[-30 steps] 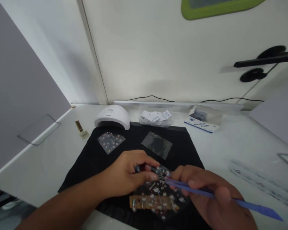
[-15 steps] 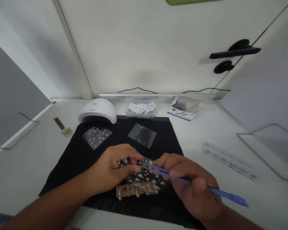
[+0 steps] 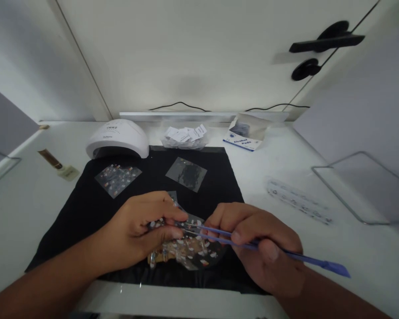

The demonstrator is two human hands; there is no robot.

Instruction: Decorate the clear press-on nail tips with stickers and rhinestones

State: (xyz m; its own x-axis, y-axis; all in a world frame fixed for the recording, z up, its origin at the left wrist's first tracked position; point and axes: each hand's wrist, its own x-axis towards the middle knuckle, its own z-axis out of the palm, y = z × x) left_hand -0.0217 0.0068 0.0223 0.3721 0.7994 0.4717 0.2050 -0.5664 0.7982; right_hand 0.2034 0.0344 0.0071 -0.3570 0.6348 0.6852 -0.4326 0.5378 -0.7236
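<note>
My left hand [image 3: 144, 228] is closed, thumb and forefinger pinching a clear sticker sheet [image 3: 199, 257] dotted with small white and red motifs. My right hand [image 3: 262, 239] is closed around purple tweezers [image 3: 319, 261]. The tweezers' thin metal tips are slightly apart and lie over the sheet, close to my left fingertips. Whether anything sits between the tips is too small to make out. Under the sheet, partly covered, is a brown strip [image 3: 158, 256] bearing several small shiny pieces.
Two more clear sheets, one patterned [image 3: 118, 179] and one mostly plain [image 3: 188, 174], lie on the black cloth [image 3: 153, 177]. Around it are a white nail lamp [image 3: 118, 138], a bag of white packets [image 3: 185, 135], an alcohol pads box [image 3: 244, 135], a polish bottle [image 3: 66, 172] and a clear strip [image 3: 297, 201].
The view has tilted down and shifted right. The sticker sheet has come nearer and now covers more of the brown strip. Both hands keep their grips, with the tweezers at the sheet.
</note>
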